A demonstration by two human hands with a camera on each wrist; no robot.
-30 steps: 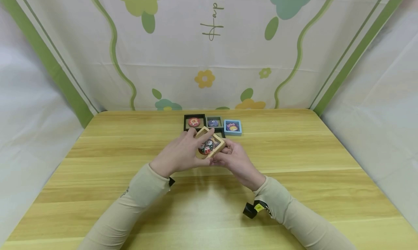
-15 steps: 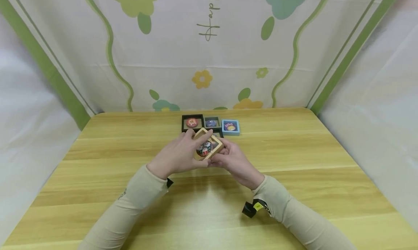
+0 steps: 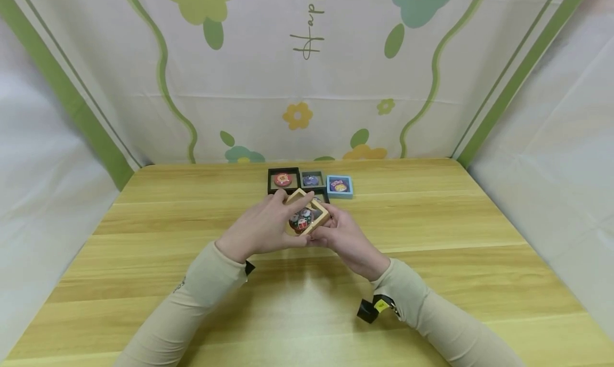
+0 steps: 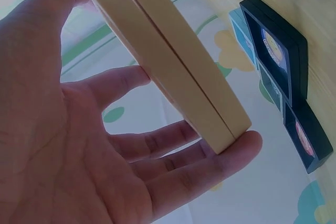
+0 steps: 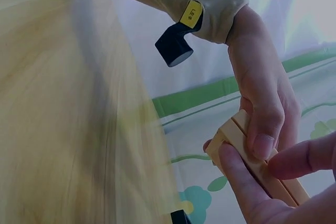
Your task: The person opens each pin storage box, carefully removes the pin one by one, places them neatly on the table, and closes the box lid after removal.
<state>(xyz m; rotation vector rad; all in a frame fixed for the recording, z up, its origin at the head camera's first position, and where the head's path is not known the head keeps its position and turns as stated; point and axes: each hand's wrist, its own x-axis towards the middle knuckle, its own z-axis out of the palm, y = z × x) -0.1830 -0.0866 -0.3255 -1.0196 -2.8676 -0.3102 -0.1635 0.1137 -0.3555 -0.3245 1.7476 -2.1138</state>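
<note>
A person's left hand [image 3: 264, 223] and right hand [image 3: 350, 242] both held one square, light tan box frame [image 3: 317, 226] that looked like wood, with a see-through window and a round, dark badge [image 3: 301, 222] with little red and white figures inside. The tan frame was up in the air, tipped, over a yellow-brown wooden table [image 3: 431, 223]. The left fingers were a little apart and clamped round the frame's edges, with one lying over the window. The right thumb and a finger pinched the near right corner; some other right fingers were hidden, so I could not tell how they lay. A thin line ran along the frame's side where its two halves met. The halves looked almost all the way together, but I could not tell if they were pressed tight. Four other frames sat close together near the back of the table, and each had a badge in it, so those looked done: a black square frame [image 3: 269, 181] with a red badge, a small grey one [image 3: 313, 172], a light blue one [image 3: 340, 195], and a second black one [image 4: 299, 61] partly hidden behind the hands. The tan frame was the one left, not yet put down.
</note>
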